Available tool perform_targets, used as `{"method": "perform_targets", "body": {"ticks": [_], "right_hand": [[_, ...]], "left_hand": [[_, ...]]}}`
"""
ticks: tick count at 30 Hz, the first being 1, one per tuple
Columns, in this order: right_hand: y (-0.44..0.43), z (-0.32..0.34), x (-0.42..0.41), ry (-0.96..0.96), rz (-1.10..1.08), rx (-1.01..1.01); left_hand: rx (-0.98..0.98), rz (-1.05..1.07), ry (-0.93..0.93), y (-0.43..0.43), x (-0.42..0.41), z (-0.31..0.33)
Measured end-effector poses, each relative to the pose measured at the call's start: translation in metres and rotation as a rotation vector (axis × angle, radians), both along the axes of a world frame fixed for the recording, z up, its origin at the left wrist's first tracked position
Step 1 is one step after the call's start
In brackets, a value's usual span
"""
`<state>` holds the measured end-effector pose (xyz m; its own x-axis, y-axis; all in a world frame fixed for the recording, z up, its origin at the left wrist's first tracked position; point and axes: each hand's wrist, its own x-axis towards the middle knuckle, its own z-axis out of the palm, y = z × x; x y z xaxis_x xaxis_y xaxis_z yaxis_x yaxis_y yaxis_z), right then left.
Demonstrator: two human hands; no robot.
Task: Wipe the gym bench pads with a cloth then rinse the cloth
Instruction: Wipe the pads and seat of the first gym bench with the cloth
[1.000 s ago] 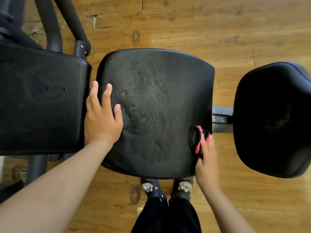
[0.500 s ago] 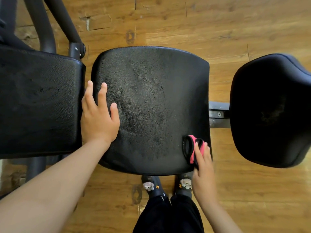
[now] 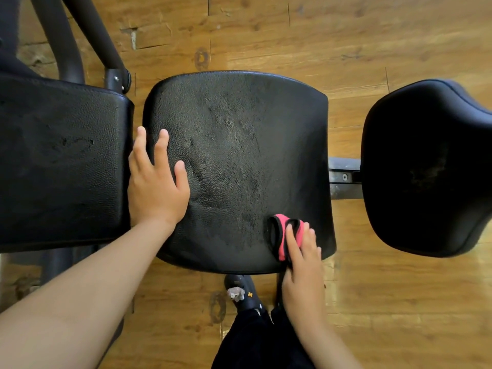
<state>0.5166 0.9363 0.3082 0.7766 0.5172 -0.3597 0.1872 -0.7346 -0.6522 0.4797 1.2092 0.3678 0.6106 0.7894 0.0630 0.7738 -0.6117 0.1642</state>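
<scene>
Three black padded sections of the gym bench fill the view from above: a left pad (image 3: 61,161) cut off by the frame edge, a middle pad (image 3: 239,134) seen whole, and a right pad (image 3: 426,169) partly out of view. The middle pad's grained surface carries dull smears and streaks. Whether they are wet or dry is hard to make out.

The cloth (image 3: 282,246), pink with a black edge, lies bunched on the middle pad near its right front corner. The right hand (image 3: 303,275) presses it down with fairly straight fingers (image 3: 291,241). The grip there is wide rather than closed round the cloth. The thumb is hidden, and most of the cloth lies under the fingers, so its full shape cannot be told.

The left hand (image 3: 155,187) rests flat on the middle pad's left edge, grip wide and holding nothing. Its outer fingers drop out of sight into the gap between the left and middle pads.

A metal bar (image 3: 343,179) with a bolt joins the middle and right pads, and most of it is covered by them. Dark frame tubes (image 3: 66,43) run off the top left corner. Below the middle pad's front edge, one dark shoe (image 3: 239,291) with a small pale charm shows on the wooden floor (image 3: 292,35). The right hand and dark trousers (image 3: 255,339) cover whatever stands beside it.
</scene>
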Motion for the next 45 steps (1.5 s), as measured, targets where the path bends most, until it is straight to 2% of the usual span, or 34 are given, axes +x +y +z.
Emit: {"method": "perform_targets", "body": {"ticks": [6,8,14,22,27,30,38,45], "right_hand": [[0.056,-0.002,0.045,-0.07,0.005,0.014],[0.063,0.0,0.038,-0.088,-0.033,0.014],[0.045,0.02,-0.03,-0.178,0.1,0.026],[0.133,0.022,0.037,-0.266,0.135,0.007],[0.116,0.031,-0.003,-0.305,0.202,0.043],[0.108,0.038,-0.024,-0.311,0.222,0.046],[0.178,0.038,0.021,-0.268,0.217,0.112],[0.144,0.048,-0.021,-0.224,0.297,0.14]], "left_hand": [[-0.001,0.004,0.002,0.0,0.0,0.0],[0.003,0.002,0.002,0.0,0.0,0.0],[-0.006,-0.002,-0.001,0.0,0.0,0.0],[-0.006,0.004,-0.001,0.0,0.0,0.0],[-0.023,-0.004,-0.008,0.001,-0.001,-0.001],[-0.033,-0.008,-0.013,0.001,-0.001,-0.001],[-0.06,0.001,-0.029,0.002,-0.002,-0.001],[-0.141,-0.024,-0.159,0.004,-0.005,0.002]]}}
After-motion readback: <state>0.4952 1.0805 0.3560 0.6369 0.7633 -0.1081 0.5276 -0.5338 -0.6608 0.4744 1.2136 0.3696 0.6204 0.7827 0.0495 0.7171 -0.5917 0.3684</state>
